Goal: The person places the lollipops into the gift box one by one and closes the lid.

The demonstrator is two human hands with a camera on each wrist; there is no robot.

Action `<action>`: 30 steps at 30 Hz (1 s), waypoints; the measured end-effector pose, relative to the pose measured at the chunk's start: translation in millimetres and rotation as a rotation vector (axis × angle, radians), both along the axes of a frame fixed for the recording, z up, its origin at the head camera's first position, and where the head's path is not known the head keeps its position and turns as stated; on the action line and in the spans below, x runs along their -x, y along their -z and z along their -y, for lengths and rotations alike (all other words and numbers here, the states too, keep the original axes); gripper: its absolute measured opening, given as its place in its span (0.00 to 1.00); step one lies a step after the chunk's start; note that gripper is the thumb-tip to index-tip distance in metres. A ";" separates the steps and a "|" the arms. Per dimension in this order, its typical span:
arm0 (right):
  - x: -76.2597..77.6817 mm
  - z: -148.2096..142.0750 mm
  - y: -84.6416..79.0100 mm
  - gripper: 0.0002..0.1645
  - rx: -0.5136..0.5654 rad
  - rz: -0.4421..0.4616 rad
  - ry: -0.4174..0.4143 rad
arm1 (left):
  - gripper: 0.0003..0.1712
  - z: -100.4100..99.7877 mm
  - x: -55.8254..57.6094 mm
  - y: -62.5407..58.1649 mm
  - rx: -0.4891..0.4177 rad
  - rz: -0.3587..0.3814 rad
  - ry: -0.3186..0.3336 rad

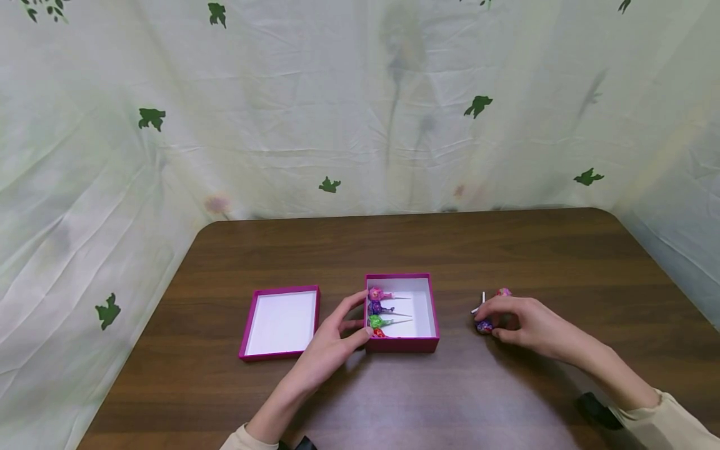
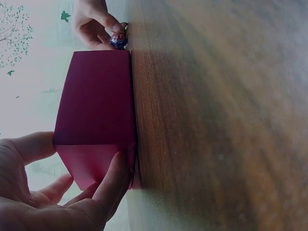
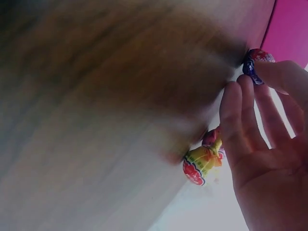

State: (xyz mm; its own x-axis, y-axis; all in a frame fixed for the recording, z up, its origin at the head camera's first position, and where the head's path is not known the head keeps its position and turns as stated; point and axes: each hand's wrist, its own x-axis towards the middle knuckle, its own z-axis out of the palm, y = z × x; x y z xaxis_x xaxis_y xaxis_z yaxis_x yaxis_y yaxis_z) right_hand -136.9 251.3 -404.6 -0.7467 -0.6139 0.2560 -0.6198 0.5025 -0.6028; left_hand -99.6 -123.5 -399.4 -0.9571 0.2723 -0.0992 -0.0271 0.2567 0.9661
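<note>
A magenta box [image 1: 402,345] with a white inside stands uncovered at the middle of the table. Along its left side lie several lollipops: pink [image 1: 375,294], purple [image 1: 375,308], green [image 1: 375,321] and red [image 1: 379,333], sticks to the right. My left hand [image 1: 332,347] grips the box's left end, its thumb and fingers spread across the wall. Right of the box, my right hand [image 1: 525,322] pinches a purple lollipop [image 3: 252,65] between thumb and fingertips, low at the tabletop. Near that hand in the right wrist view are a yellow-and-red lollipop [image 3: 197,165] and a pink one [image 3: 211,136].
The box's lid [image 1: 283,324], magenta-edged and white inside, lies inner side up left of the box, close to my left forearm. The brown wooden table [image 1: 394,244] ends at the back before a pale cloth [image 1: 360,125] with green leaf shapes.
</note>
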 end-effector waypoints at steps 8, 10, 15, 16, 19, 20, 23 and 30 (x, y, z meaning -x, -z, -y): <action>4.6 1.5 -1.6 0.24 -0.068 0.062 -0.035 | 0.35 -0.2 0.1 -0.3 0.009 0.004 -0.001; 4.7 2.4 -1.7 0.23 -0.087 0.080 -0.021 | 0.35 -0.3 0.2 -0.5 0.010 0.005 -0.002; 5.2 5.5 -1.9 0.19 -0.152 0.094 0.014 | 0.35 -0.3 0.3 -0.5 0.005 0.004 -0.002; 5.2 6.1 -1.9 0.19 -0.160 0.094 0.016 | 0.35 -0.3 0.3 -0.5 0.005 0.005 -0.002; 4.9 7.8 -1.2 0.18 -0.165 0.080 0.018 | 0.35 -0.2 0.4 -0.4 0.004 0.006 -0.003; 4.8 8.3 -0.8 0.18 -0.164 0.069 0.019 | 0.35 -0.2 0.4 -0.4 0.005 0.006 -0.003; 4.2 9.4 0.1 0.19 -0.167 0.015 0.026 | 0.35 -0.1 0.4 -0.2 0.007 0.007 -0.002; 4.3 10.3 0.1 0.18 -0.168 -0.002 0.032 | 0.35 -0.2 0.2 -0.4 0.012 0.004 -0.002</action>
State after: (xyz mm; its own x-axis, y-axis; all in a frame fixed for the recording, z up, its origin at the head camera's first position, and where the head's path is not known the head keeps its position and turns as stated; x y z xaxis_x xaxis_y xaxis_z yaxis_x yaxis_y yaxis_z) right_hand -141.2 241.1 -404.7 -0.7663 -0.6240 0.1529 -0.6027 0.6158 -0.5075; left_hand -99.8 -123.3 -398.9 -0.9571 0.2695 -0.1065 -0.0316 0.2684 0.9628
